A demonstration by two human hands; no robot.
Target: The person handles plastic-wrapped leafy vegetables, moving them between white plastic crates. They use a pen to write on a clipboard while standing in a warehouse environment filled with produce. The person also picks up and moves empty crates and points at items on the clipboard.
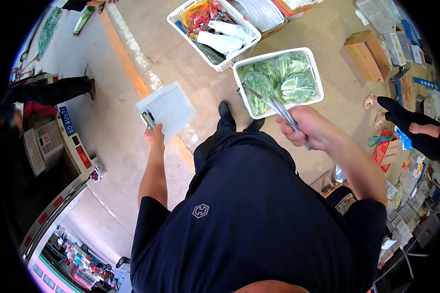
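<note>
Left hand: the left hand [154,138] is closed on a flat sheet of paper [167,108] and a small dark clip or pen at its lower edge; the exact item is too small to tell.
Paper: white, rectangular, thin, ruled like a form, tilted above the concrete floor [117,122].
Right hand: the right hand [312,130] is clenched around metal tongs [271,104].
Tongs: slim, shiny, two narrow arms lying nearly together, tips over the near basket [314,68].
Near basket: white plastic lattice, rounded corners, full of leafy greens [283,75] in clear wrap.
Far basket: the second white basket [178,13] holds red and white packets, just beside the near one.
Floor: smooth, pale, with an orange painted stripe [127,58].
Room: open floor on the left; boxes [366,54] and another person's feet [376,102] crowd the right edge.
</note>
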